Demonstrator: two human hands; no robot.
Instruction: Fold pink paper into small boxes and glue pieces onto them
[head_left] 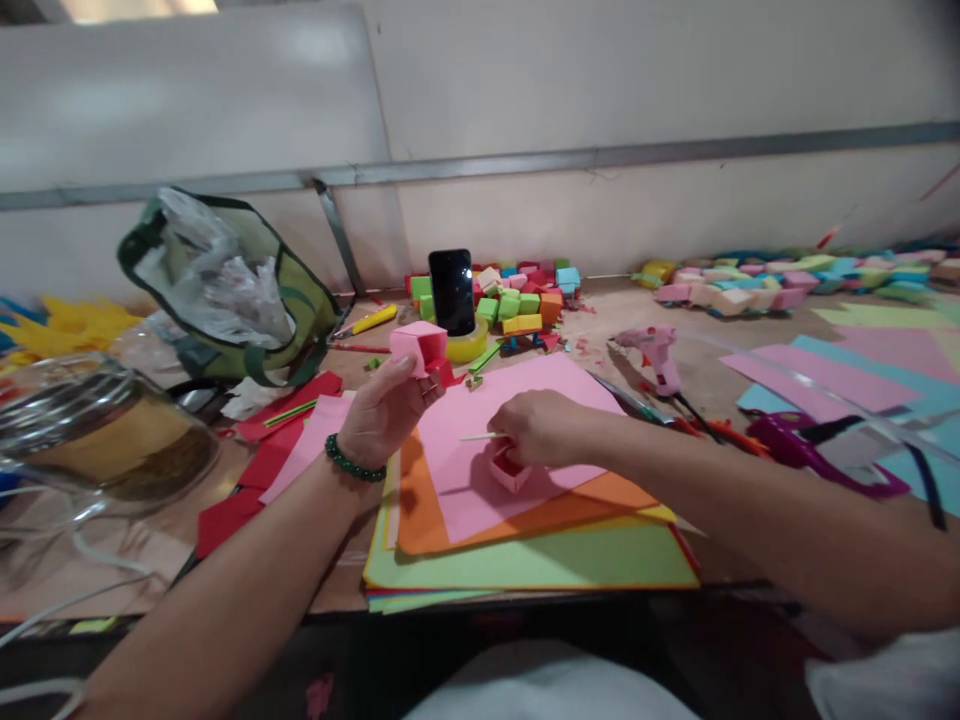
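My left hand point(388, 408), with a green bead bracelet at its wrist, grips a small pink paper box point(424, 346), its open side turned right and a red flap at its lower edge. Lower on the right, my right hand point(541, 428) is closed with a thin pale stick point(480, 437) poking out to the left. Just under its fingers, a second small pink box point(510, 474) rests on a pink paper sheet point(466, 500). Whether the fingers touch that box I cannot tell. Orange and green sheets point(525, 560) are stacked beneath.
A phone point(452, 292) leans upright by yellow tape point(468, 345). Colourful paper boxes point(517, 305) pile behind. To the right lie a pink glue gun point(651, 355) and a purple tool point(817, 455). On the left are a bag point(247, 270), a glass jar point(112, 430) and a yellow cutter point(373, 320).
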